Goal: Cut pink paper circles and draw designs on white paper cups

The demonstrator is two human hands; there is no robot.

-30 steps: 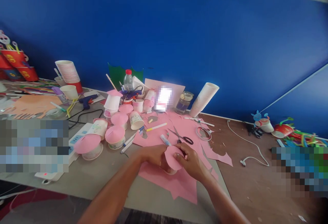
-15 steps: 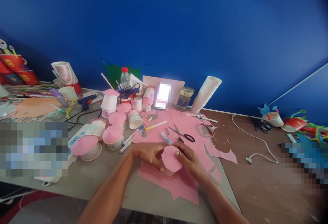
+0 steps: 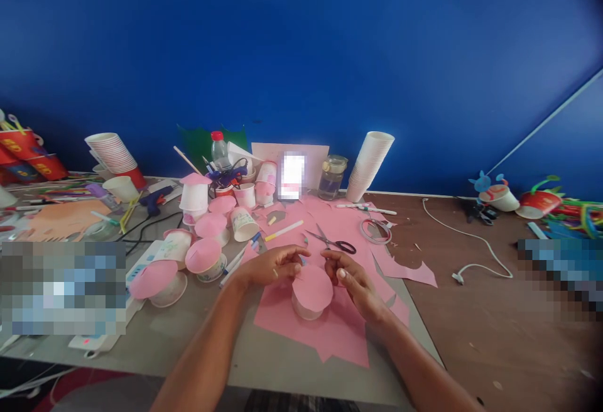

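A white paper cup topped with a pink paper cone (image 3: 311, 289) stands on a pink paper sheet (image 3: 330, 336) in front of me. My left hand (image 3: 276, 265) is just left of the cone, its fingers curled over the spot where a glue stick lay; what they hold is hidden. My right hand (image 3: 352, 281) hovers at the cone's right edge with loosely bent fingers apart and nothing in them. Scissors (image 3: 336, 244) lie just beyond both hands.
Several more pink-topped cups (image 3: 205, 258) stand to the left, by pens and a white power strip (image 3: 141, 261). Stacks of white cups (image 3: 370, 164), a jar (image 3: 330, 176) and a water bottle (image 3: 218, 150) line the blue wall. A white cable (image 3: 471, 242) crosses the brown table at right.
Both hands have come off the pink cone, which they were pressing onto the cup. The left hand moved up over the glue stick. The camera tilted slightly downward.
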